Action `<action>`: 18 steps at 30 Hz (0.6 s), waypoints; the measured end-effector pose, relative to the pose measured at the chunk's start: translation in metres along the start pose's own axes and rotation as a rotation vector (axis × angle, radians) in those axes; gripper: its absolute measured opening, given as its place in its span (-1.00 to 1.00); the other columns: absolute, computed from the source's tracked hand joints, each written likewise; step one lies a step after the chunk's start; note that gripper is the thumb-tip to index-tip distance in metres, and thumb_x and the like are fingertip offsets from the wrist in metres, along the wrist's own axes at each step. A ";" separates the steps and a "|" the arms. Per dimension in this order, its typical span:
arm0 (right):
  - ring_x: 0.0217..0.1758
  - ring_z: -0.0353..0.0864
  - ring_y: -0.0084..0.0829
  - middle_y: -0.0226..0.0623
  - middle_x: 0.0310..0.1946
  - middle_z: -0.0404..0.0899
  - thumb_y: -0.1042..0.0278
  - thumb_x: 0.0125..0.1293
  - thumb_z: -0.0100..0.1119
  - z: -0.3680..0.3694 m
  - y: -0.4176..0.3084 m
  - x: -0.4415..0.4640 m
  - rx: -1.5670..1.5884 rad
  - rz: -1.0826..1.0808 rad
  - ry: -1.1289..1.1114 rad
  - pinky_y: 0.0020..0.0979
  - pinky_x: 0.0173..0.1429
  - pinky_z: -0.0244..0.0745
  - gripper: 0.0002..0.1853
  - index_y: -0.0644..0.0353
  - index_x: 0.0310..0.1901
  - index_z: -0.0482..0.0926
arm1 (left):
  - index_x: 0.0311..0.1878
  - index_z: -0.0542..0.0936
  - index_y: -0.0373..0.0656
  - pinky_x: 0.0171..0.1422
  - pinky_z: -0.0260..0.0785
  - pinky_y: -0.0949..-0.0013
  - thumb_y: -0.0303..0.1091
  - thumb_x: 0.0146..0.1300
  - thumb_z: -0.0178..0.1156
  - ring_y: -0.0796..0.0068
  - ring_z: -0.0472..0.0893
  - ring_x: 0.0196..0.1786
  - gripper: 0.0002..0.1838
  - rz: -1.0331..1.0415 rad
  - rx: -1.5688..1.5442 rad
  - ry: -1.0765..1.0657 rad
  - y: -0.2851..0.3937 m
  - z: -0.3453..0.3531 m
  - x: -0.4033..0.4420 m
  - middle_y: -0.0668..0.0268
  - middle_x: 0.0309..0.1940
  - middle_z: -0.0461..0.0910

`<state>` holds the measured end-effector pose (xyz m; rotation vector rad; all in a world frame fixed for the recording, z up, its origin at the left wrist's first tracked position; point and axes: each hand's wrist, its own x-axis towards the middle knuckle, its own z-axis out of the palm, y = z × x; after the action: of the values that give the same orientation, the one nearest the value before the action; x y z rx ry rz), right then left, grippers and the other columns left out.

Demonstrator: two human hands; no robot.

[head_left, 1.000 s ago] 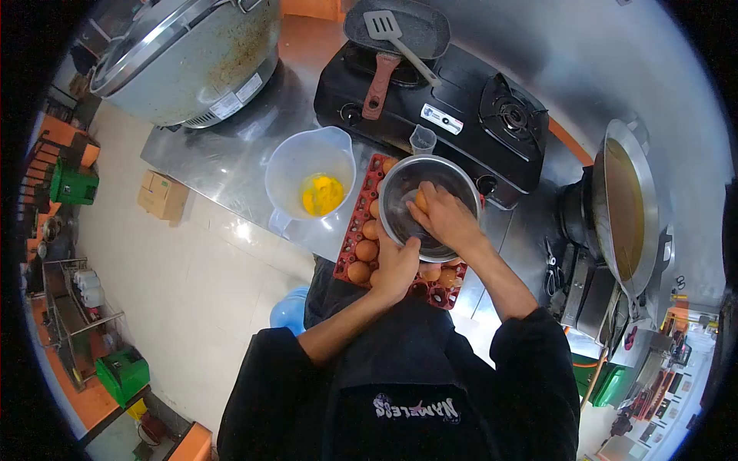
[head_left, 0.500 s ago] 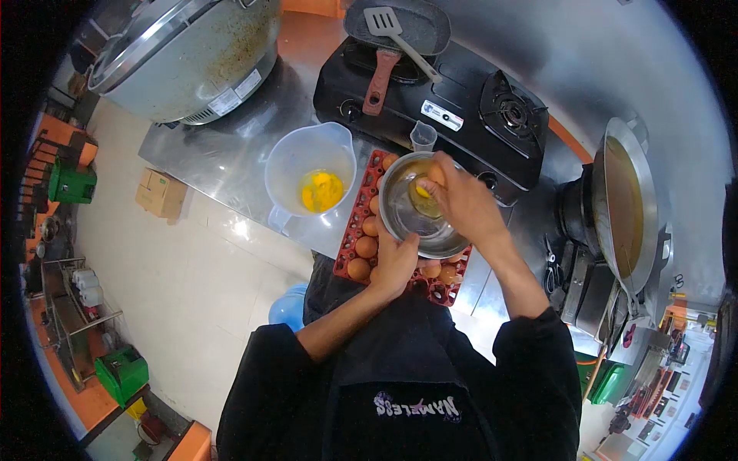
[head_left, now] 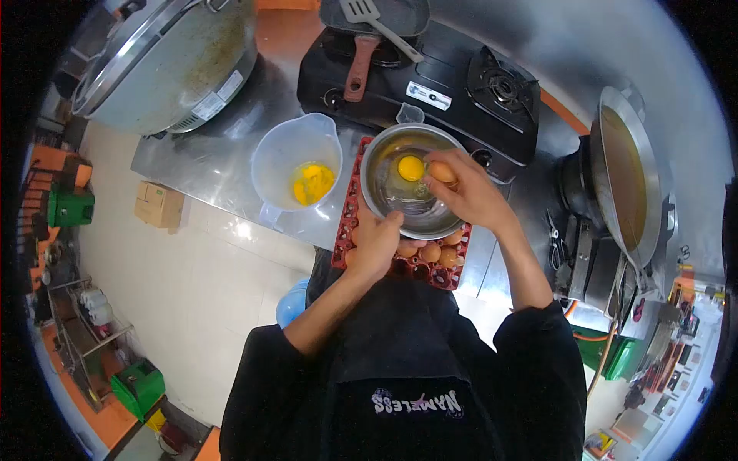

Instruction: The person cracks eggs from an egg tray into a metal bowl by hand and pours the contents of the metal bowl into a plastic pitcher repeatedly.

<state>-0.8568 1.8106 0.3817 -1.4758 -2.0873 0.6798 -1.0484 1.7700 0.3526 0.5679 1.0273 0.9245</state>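
Observation:
My left hand (head_left: pixel 374 244) grips the near-left rim of a steel bowl (head_left: pixel 423 227), its thumb over the edge. Inside the bowl lies a raw egg with a round yolk (head_left: pixel 410 167) and clear white. Over the bowl's right side, my right hand (head_left: pixel 469 192) has its fingers closed on a brown eggshell (head_left: pixel 441 171). Beneath the bowl is a red egg tray (head_left: pixel 337 257) with several brown eggs (head_left: pixel 430 252). A translucent pitcher (head_left: pixel 269 165) to the left holds yellow yolks (head_left: pixel 313 183).
A black gas stove (head_left: pixel 453 100) stands behind the bowl, bearing a pan (head_left: pixel 411 17) and spatula (head_left: pixel 388 34). At the right is a large wok (head_left: pixel 626 180) of brownish liquid. A big cooker (head_left: pixel 177 77) sits back left; a small measuring cup (head_left: pixel 410 114) touches the stove area.
The egg's contents have dropped into the steel bowl, and the yolk now lies there. My right hand has lowered slightly with the shell. The whole view has shifted a little.

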 end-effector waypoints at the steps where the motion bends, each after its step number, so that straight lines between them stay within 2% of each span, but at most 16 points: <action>1: 0.08 0.59 -0.16 -0.07 0.08 0.51 0.30 0.29 0.31 -0.008 -0.002 -0.003 0.096 0.012 0.082 -0.36 0.10 0.49 -0.60 0.08 0.15 0.53 | 0.46 -0.01 -0.05 -0.20 0.74 0.23 -0.64 0.29 -0.11 0.14 0.59 0.11 -0.32 0.007 0.019 -0.010 -0.001 -0.003 0.003 0.06 0.25 0.34; 3: 0.08 0.57 -0.27 -0.17 0.08 0.51 0.39 0.28 0.32 -0.029 -0.011 -0.010 0.295 0.039 0.228 -0.40 0.11 0.47 -0.56 0.09 0.20 0.53 | 0.44 0.02 -0.13 -0.28 0.74 0.28 -0.60 0.29 -0.10 0.13 0.65 0.02 -0.36 0.023 0.002 -0.021 0.013 -0.003 -0.004 0.02 0.21 0.37; 4: 0.10 0.50 -0.41 -0.28 0.07 0.51 0.49 0.27 0.32 -0.038 -0.012 -0.015 0.405 0.065 0.300 -0.43 0.15 0.46 -0.53 0.17 0.23 0.52 | 0.43 0.05 -0.18 -0.30 0.74 0.29 -0.59 0.29 -0.08 0.13 0.67 -0.02 -0.37 0.026 0.027 -0.006 0.019 -0.006 -0.007 0.01 0.18 0.40; 5: 0.12 0.50 -0.42 -0.27 0.09 0.51 0.50 0.28 0.32 -0.040 -0.008 -0.023 0.469 0.128 0.341 -0.42 0.17 0.45 -0.53 0.19 0.23 0.51 | 0.41 0.07 -0.23 -0.32 0.74 0.30 -0.58 0.29 -0.07 0.13 0.69 -0.06 -0.39 0.033 0.054 0.005 0.022 -0.010 -0.007 -0.01 0.15 0.43; 6: 0.14 0.50 -0.42 -0.27 0.11 0.50 0.51 0.28 0.31 -0.041 -0.006 -0.033 0.530 0.188 0.385 -0.42 0.19 0.45 -0.54 0.22 0.23 0.51 | 0.34 0.16 -0.37 -0.38 0.74 0.32 -0.56 0.28 -0.04 0.15 0.72 -0.17 -0.46 0.032 0.013 -0.025 0.022 -0.019 -0.003 -0.03 0.03 0.53; 8: 0.18 0.48 -0.45 -0.24 0.15 0.51 0.49 0.29 0.32 -0.032 -0.001 -0.054 0.570 0.279 0.462 -0.40 0.26 0.43 -0.55 0.29 0.21 0.51 | 0.30 0.20 -0.40 -0.39 0.73 0.31 -0.56 0.26 -0.02 0.15 0.73 -0.20 -0.48 0.056 0.018 -0.002 0.040 -0.024 -0.011 -0.03 -0.01 0.57; 11: 0.17 0.53 -0.42 -0.19 0.12 0.55 0.47 0.24 0.38 0.017 0.043 -0.098 0.529 0.461 0.362 -0.39 0.26 0.43 -0.52 0.27 0.19 0.52 | 0.29 0.22 -0.41 -0.40 0.74 0.30 -0.57 0.23 -0.01 0.15 0.73 -0.20 -0.47 0.088 0.086 0.043 0.068 -0.037 -0.020 -0.02 -0.03 0.58; 13: 0.15 0.53 -0.48 -0.26 0.14 0.52 0.56 0.24 0.36 0.048 0.043 -0.118 0.403 0.378 0.273 -0.37 0.22 0.50 -0.51 0.31 0.20 0.47 | 0.29 0.22 -0.40 -0.39 0.74 0.28 -0.58 0.21 -0.01 0.16 0.73 -0.20 -0.46 0.125 0.137 0.103 0.084 -0.049 -0.025 -0.02 -0.03 0.58; 15: 0.20 0.52 -0.38 -0.23 0.13 0.53 0.53 0.17 0.43 0.067 0.021 -0.128 0.504 0.400 0.205 -0.34 0.28 0.45 -0.50 0.24 0.16 0.52 | 0.28 0.23 -0.40 -0.38 0.74 0.26 -0.58 0.19 0.00 0.16 0.73 -0.20 -0.45 0.178 0.171 0.178 0.096 -0.061 -0.029 -0.02 -0.03 0.58; 18: 0.18 0.55 -0.22 -0.17 0.13 0.52 0.50 0.09 0.48 0.084 0.007 -0.139 0.190 0.204 0.097 -0.30 0.26 0.46 -0.51 0.18 0.09 0.57 | 0.27 0.24 -0.39 -0.35 0.74 0.23 -0.56 0.19 0.00 0.19 0.73 -0.20 -0.47 0.275 0.232 0.267 0.110 -0.092 -0.024 0.02 -0.03 0.58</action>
<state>-0.8651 1.6712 0.2985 -1.5919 -1.7635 0.8404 -1.1776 1.8047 0.4089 0.8091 1.3304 1.1524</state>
